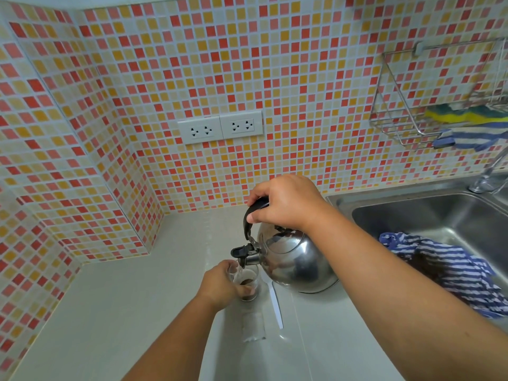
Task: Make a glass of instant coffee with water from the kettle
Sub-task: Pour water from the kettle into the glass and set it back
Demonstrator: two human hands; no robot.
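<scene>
Two bare forearms, left hand (pixel 220 281) and right hand (pixel 286 204) ungloved, ringless

One head-worn wide-angle camera looks forward and steeply down from above the counter (pixel 115 312), close enough that both forearms reach in from the bottom edge. It faces the tiled wall (pixel 247 64), whose grid lines bow with the lens. The sink (pixel 428 215) falls at the right edge, where a wire rack (pixel 398 116) appears slightly blurred, perhaps from distortion.
</scene>
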